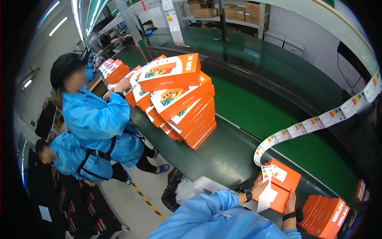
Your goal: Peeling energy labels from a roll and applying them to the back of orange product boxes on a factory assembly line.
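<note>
My left hand (260, 188) is closed at the end of a label strip (292, 130), beside the left edge of the orange boxes. The strip carries colour-barred white labels and curls down from the upper right. Two flat orange boxes (292, 180) lie against each other on the bench in front of me, with white labels on their faces. A piece of white backing paper (264, 201) hangs over their near left side. Gripping the right edge of the nearer box is my right hand (291, 202), its fingers partly hidden.
A tall, uneven stack of orange boxes (191, 107) stands on the green bench (232, 157) to the left. More orange boxes (324, 215) stand in a row at my right. A co-worker in blue (93, 113) reaches to the stack's far side. A green conveyor belt (242, 105) runs behind.
</note>
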### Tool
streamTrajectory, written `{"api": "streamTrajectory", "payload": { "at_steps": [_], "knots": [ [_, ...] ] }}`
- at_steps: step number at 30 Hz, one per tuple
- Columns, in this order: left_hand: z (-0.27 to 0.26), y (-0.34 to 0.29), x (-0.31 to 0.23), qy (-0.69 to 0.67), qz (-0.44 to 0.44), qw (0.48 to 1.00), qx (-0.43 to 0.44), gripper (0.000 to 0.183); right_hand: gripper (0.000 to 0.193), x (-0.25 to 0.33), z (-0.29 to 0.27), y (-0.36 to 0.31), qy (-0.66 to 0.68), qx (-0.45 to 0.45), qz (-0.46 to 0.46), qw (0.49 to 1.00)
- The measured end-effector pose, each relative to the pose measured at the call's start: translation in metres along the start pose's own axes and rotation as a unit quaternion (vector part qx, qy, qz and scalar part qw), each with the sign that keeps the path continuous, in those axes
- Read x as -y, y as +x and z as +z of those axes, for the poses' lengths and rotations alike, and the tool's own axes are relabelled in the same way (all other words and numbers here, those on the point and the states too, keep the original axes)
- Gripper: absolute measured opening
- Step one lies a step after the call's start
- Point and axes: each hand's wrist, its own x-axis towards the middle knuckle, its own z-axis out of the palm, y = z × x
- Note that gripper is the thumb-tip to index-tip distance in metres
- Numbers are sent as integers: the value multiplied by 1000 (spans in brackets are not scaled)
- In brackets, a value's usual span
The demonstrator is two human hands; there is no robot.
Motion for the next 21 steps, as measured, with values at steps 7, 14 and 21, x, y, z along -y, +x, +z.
{"api": "streamTrajectory", "payload": {
  "at_steps": [7, 14, 21],
  "knots": [
    [38, 15, -51, 40, 166, 982, 78, 37, 50, 39, -16, -55, 279, -8, -3, 960],
    [6, 43, -72, -160, -23, 984, 76, 24, 49, -11, -30, -53, 338, -196, 3, 920],
    [-27, 9, -122, -207, -66, 973, 80, 46, 40, -48, -51, -55, 407, -375, 2, 833]
  ]
}}
